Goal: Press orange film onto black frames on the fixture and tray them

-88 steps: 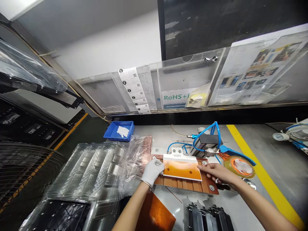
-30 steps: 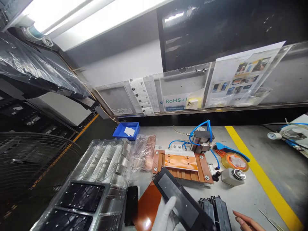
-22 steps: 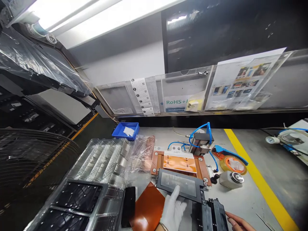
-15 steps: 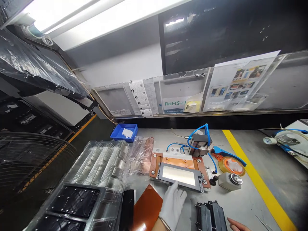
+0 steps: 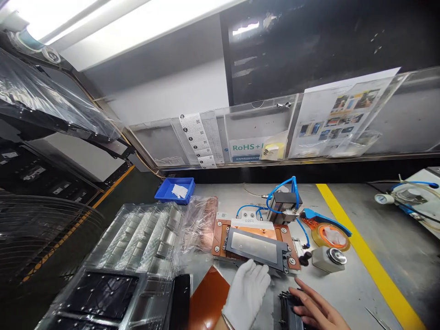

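My left hand [image 5: 245, 288], in a white glove, is palm up with its fingers stretched out. Its fingertips are at the front edge of a dark-framed panel [image 5: 254, 247] with a silvery middle; whether they touch it I cannot tell. The panel rests at a slant on a brown and copper fixture [image 5: 217, 238]. My bare right hand [image 5: 318, 307] has its fingers extended over some black plastic parts [image 5: 288, 305] at the bottom, covering much of them. An orange-brown sheet [image 5: 209, 298] lies left of my gloved hand.
Clear plastic trays [image 5: 140, 238] with black parts [image 5: 99, 293] stand left, beside a black phone-like slab [image 5: 180, 298]. Behind are a blue bin [image 5: 175, 189] and a pneumatic cylinder [image 5: 283, 206]. To the right are a metal-topped bottle [image 5: 328, 260], a tape dispenser [image 5: 332, 236] and tweezers [image 5: 376, 318].
My right hand has come in from the lower right, over the black parts. My left hand has turned palm up, its fingertips now lower against the panel's front edge.
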The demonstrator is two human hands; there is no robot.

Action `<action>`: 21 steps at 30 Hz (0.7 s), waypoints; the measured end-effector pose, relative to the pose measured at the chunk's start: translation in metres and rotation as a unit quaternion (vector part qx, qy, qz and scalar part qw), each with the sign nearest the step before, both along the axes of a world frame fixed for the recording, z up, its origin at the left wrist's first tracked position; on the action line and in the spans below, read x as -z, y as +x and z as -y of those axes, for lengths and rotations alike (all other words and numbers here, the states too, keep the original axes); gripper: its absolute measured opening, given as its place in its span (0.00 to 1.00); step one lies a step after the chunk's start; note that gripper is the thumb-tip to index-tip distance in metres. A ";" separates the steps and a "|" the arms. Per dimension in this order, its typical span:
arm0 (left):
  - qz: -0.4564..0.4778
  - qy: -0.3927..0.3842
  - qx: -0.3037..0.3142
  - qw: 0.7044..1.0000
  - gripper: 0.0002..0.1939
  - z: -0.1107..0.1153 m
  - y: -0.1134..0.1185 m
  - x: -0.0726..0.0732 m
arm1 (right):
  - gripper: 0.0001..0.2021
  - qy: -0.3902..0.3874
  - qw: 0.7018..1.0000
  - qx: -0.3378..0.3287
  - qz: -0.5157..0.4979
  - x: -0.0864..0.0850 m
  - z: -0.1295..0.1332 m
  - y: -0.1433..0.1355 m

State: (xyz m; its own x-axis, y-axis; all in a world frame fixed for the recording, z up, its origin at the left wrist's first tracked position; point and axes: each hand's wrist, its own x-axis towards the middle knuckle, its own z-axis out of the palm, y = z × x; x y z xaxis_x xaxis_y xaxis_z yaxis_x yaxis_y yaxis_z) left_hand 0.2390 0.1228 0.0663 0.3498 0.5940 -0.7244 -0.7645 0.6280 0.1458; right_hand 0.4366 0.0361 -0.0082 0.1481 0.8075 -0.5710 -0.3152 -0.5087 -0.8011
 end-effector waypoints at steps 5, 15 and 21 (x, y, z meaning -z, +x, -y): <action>0.014 -0.002 0.003 1.000 0.08 -0.001 -0.003 0.001 | 0.27 0.011 0.980 0.064 -0.190 -0.011 -0.023 -0.026; -0.027 0.073 0.028 0.997 0.09 -0.022 -0.002 0.003 | 0.26 0.049 0.973 0.040 -0.223 0.003 -0.021 -0.010; -0.143 0.175 0.182 0.957 0.08 -0.039 -0.012 0.010 | 0.33 0.021 0.996 0.020 -0.079 0.005 -0.014 0.011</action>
State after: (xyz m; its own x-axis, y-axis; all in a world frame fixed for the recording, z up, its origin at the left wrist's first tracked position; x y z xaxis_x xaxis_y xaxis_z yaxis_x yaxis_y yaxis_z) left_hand 0.2269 0.1620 0.0560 0.3961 0.6945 -0.6006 -0.4020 0.7193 0.5666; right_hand 0.4474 0.0497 -0.0133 0.0918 0.8260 -0.5561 -0.4596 -0.4603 -0.7595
